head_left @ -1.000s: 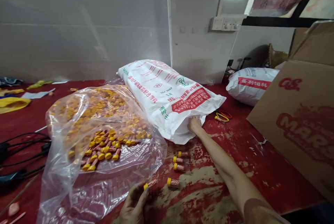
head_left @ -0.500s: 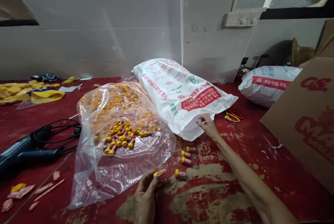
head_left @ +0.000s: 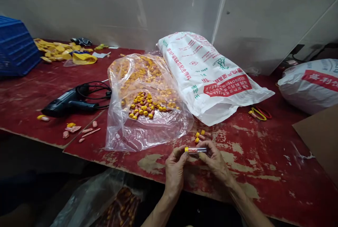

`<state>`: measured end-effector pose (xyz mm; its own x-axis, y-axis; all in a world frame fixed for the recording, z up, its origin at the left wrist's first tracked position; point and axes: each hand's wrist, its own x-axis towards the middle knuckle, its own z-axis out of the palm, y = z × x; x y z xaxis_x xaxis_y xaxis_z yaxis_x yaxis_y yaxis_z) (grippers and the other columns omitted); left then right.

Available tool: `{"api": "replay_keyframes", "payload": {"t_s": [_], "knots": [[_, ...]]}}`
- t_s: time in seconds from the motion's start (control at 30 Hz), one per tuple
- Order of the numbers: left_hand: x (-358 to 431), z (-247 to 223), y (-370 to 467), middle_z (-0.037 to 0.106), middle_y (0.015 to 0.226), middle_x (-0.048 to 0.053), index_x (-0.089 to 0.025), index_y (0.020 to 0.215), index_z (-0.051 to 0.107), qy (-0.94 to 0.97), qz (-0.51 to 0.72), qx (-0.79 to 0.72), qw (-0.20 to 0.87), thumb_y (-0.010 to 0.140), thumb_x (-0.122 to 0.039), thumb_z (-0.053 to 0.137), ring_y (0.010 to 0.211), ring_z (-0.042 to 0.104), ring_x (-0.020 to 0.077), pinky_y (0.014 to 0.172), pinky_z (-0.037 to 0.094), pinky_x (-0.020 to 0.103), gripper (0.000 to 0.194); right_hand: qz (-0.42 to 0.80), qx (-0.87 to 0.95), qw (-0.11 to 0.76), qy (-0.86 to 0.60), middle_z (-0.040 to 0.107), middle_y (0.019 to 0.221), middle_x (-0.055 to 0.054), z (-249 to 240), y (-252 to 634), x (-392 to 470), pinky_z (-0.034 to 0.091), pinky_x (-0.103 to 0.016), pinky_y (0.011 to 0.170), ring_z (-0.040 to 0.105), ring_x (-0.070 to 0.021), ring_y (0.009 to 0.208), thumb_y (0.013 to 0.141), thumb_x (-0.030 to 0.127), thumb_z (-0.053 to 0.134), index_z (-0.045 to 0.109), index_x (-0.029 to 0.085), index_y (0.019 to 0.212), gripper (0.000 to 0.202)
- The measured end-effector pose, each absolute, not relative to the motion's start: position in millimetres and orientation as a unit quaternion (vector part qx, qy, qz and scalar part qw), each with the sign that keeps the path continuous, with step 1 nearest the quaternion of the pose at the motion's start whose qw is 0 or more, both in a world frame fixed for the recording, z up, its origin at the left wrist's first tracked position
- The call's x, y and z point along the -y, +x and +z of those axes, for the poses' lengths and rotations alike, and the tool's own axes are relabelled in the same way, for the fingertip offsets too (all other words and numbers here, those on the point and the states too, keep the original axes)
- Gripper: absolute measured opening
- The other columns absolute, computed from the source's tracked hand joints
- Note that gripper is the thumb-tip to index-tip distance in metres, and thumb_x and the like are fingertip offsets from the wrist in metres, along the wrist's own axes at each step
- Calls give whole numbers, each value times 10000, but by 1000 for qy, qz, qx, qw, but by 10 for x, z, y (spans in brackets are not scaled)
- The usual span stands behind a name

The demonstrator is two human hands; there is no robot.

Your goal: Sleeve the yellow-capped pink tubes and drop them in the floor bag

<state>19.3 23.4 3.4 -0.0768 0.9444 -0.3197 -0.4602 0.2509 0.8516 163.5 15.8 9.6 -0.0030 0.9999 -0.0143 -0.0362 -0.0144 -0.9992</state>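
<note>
Above the table's front part, my left hand (head_left: 174,170) pinches the yellow-capped end of a small stick with pink-and-white speckles (head_left: 192,150). My right hand (head_left: 216,163) grips the clear tube (head_left: 202,150) that surrounds the stick's speckled part. Fingers of both hands are closed. Just beyond them lie a few more yellow-capped pieces (head_left: 198,135), partly hidden by the right hand. Farther left, a clear plastic bag (head_left: 126,137) holds many such capped pieces. A white printed sack (head_left: 195,65) lies behind the hands, its mouth toward me.
A dark heat gun (head_left: 71,102) with its cable rests left of the bag, near loose speckled pieces (head_left: 75,128). Behind it are yellow items (head_left: 59,49) and a blue crate (head_left: 18,49). To the right are yellow-red loops (head_left: 260,114), another sack (head_left: 308,82) and a cardboard box (head_left: 319,135).
My right hand has come from the white sack's mouth to my left hand, and a clear tube now surrounds the capped stick. The view has shifted left and down.
</note>
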Motion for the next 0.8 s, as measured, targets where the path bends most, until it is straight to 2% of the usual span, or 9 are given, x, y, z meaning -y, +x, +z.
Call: {"api": "replay_keyframes", "payload": {"t_s": [0.13,0.27,0.43,0.6,0.67,0.77,0.8], "knots": [[-129,2,168,723,958,75,-168,989,717,303,516,-493,632,696,-396,702,886,656,210,820,503,313,371,437,577,429,-540,599,938,-42,108,1570,-104,471,-255,701,570,-159,820,840,416,551,558,203,926,230],[-41,25,167,692,1110,83,-204,1074,696,372,496,-499,606,759,-410,631,1095,595,242,973,437,344,382,359,613,440,-549,590,935,-48,9,1473,-47,469,-278,779,569,-172,878,881,398,488,584,217,955,218],[4,23,85,686,1125,82,-226,1064,702,479,459,-472,581,806,-324,569,1065,611,241,978,438,377,306,357,648,395,-545,615,1035,-64,2,1560,13,476,-318,875,581,-196,999,885,395,486,618,243,1028,246],[-101,-34,-71,697,1000,72,-210,1048,673,581,462,-527,414,846,-223,479,927,639,193,848,488,305,280,297,695,316,-573,642,1061,-82,-74,2033,55,513,-354,823,609,-232,967,873,423,493,630,273,1059,275],[-323,-47,-214,686,920,69,-192,983,659,605,453,-576,313,863,-226,445,851,636,178,784,489,280,248,223,709,324,-585,660,1007,-86,-245,2220,55,525,-375,787,621,-247,917,850,431,519,643,272,1015,261],[-865,-17,-524,655,892,80,-186,899,630,635,389,-656,119,866,-231,401,834,607,193,778,464,297,235,115,716,345,-595,666,982,-83,-492,2357,91,518,-412,802,619,-257,912,833,402,546,638,260,1020,252],[-1075,1,-627,642,891,99,-176,897,623,634,382,-665,101,849,-234,413,846,594,220,791,450,328,223,89,716,349,-598,662,1000,-83,-537,2361,111,512,-420,823,614,-256,936,836,384,546,630,257,1042,256]]}}
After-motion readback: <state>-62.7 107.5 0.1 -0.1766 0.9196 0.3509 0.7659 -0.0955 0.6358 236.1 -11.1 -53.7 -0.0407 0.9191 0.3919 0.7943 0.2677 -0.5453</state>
